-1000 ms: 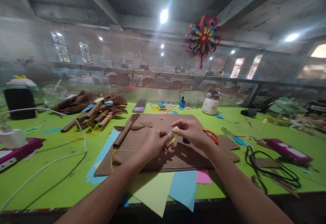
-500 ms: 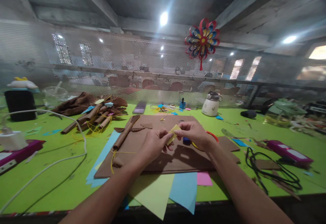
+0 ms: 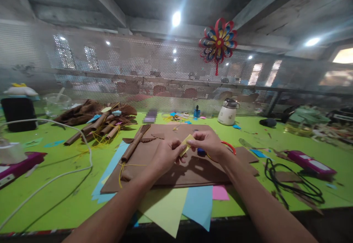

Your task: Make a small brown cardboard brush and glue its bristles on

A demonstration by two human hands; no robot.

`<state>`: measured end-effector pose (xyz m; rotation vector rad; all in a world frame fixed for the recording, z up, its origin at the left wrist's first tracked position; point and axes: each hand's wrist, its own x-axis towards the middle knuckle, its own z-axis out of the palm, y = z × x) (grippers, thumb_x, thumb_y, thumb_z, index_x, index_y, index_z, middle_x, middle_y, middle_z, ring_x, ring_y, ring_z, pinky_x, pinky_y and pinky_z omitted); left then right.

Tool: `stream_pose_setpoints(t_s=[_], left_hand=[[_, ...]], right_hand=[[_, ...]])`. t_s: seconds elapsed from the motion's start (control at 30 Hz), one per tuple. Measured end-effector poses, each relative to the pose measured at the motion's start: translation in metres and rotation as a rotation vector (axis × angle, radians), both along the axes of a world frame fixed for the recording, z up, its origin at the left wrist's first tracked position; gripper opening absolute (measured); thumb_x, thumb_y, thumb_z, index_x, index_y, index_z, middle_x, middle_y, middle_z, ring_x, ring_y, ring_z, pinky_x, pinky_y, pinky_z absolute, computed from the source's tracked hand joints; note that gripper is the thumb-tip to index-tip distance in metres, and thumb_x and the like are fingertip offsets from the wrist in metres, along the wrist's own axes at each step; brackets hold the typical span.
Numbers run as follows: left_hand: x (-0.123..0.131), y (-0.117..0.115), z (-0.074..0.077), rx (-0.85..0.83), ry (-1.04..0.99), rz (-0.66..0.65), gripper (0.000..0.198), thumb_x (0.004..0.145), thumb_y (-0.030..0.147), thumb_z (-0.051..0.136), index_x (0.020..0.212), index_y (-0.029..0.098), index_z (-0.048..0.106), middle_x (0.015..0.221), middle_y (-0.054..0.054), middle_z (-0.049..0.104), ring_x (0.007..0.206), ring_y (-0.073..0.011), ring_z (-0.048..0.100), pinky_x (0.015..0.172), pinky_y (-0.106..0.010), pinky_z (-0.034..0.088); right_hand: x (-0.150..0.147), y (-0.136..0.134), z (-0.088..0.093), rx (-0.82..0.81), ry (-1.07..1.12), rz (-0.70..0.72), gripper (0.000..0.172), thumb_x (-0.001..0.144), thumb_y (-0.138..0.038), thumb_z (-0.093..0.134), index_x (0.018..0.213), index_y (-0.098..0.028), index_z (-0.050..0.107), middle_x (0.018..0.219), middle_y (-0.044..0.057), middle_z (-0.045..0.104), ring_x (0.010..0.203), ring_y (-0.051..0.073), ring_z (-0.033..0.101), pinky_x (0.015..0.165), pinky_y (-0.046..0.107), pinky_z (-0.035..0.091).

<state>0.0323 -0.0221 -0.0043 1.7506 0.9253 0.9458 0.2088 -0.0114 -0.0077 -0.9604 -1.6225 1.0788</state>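
Note:
A small piece of yellow paper [image 3: 186, 144] is pinched between my two hands, above the brown paper sheets [image 3: 165, 175]. My left hand [image 3: 169, 152] grips its lower left side, and my right hand [image 3: 207, 144] holds its upper right end. Beneath and beside my right hand lie scissors with a red and yellow handle [image 3: 229, 146], partly hidden by that hand. Left of my left hand, a rolled brown paper tube [image 3: 134, 145] with yellow string at its lower end rests on the brown sheets.
Blue [image 3: 198, 208] and yellow paper [image 3: 165, 208] stick out over the table's front edge. Several brown rolls [image 3: 100, 121] lie at the back left. A white cable [image 3: 89, 151] loops at left, a black cable [image 3: 292, 184] at right. A white bottle [image 3: 227, 112] stands behind.
The view has shifted slightly. Both hands keep their pinch on the yellow paper, with only a very small change in its tilt.

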Motion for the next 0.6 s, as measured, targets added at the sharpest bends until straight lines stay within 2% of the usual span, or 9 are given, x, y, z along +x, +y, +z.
stream_pose_setpoints(t_s=[0.23, 0.47, 0.6], left_hand=[[-0.0003, -0.0006, 0.0006, -0.070, -0.023, 0.003, 0.017, 0.079, 0.027, 0.054, 0.067, 0.014, 0.054, 0.054, 0.000, 0.058, 0.044, -0.0089, 0.053, 0.043, -0.020, 0.036], [-0.0032, 0.0004, -0.0011, -0.283, -0.022, -0.162, 0.021, 0.077, 0.029, 0.057, 0.087, 0.012, 0.062, 0.067, -0.005, 0.065, 0.051, -0.0110, 0.059, 0.046, -0.021, 0.037], [-0.0043, -0.0004, -0.0019, -0.317, -0.091, -0.171, 0.021, 0.076, 0.031, 0.059, 0.084, 0.012, 0.063, 0.067, -0.005, 0.065, 0.054, -0.0106, 0.058, 0.048, -0.021, 0.039]], right_hand=[[-0.0012, -0.0017, 0.0002, -0.001, -0.019, -0.022, 0.031, 0.063, -0.043, 0.072, 0.064, -0.014, 0.061, 0.053, -0.001, 0.057, 0.050, 0.009, 0.048, 0.050, 0.023, 0.033], [-0.0043, -0.0004, -0.0010, 0.021, -0.051, -0.028, 0.029, 0.063, -0.041, 0.072, 0.063, -0.014, 0.061, 0.054, -0.001, 0.057, 0.051, 0.008, 0.048, 0.051, 0.023, 0.034], [-0.0064, -0.0012, -0.0031, -0.018, 0.022, 0.012, 0.026, 0.066, -0.039, 0.071, 0.068, -0.015, 0.062, 0.057, -0.001, 0.058, 0.051, 0.009, 0.049, 0.053, 0.023, 0.036]])
